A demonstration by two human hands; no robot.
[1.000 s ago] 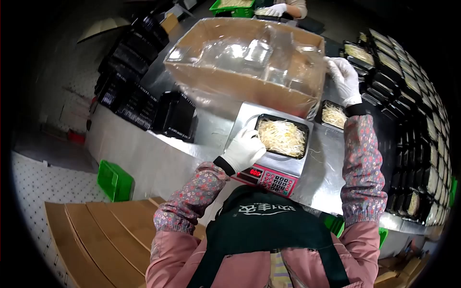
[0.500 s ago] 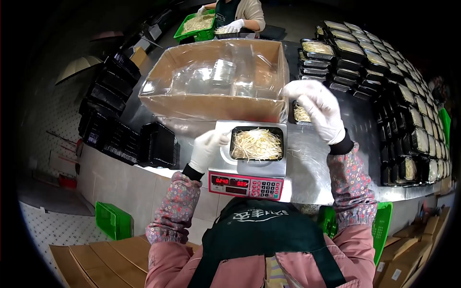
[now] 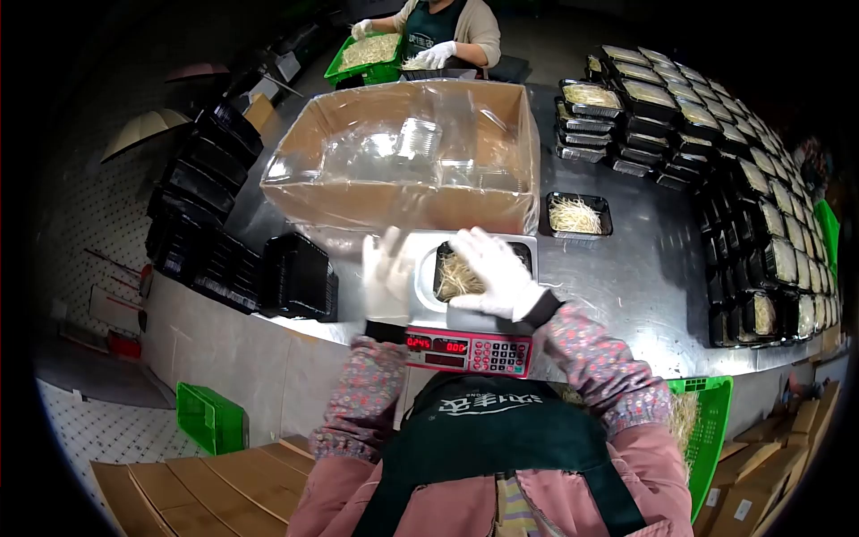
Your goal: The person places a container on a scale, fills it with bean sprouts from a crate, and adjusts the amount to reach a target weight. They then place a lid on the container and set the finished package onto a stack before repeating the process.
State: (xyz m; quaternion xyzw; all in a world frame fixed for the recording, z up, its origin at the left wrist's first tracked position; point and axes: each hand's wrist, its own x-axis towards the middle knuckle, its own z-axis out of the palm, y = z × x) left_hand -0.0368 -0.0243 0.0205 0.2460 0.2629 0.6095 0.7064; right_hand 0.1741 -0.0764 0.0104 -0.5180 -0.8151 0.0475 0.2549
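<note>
Left hand (image 3: 386, 277) is motion-blurred on my feed; right hand (image 3: 497, 273) holds detail better, white glove close to clipping. Good light around the hands, falling to near-black far beyond them and in the corners. Hard glare on the plastic film (image 3: 394, 148) ahead of the hands, sheen plus darker patches on the steel bench (image 3: 626, 282) to their right. Red display (image 3: 437, 345) nearer me reads fine. Fisheye bends the stacked trays (image 3: 787, 255) far right of the hands.

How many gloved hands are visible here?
4: the person's left hand beside the sprout tray, right hand over it, and two of a co-worker: one hand at the green crate, the other hand at a farther tray. Darkness may hide others.
</note>
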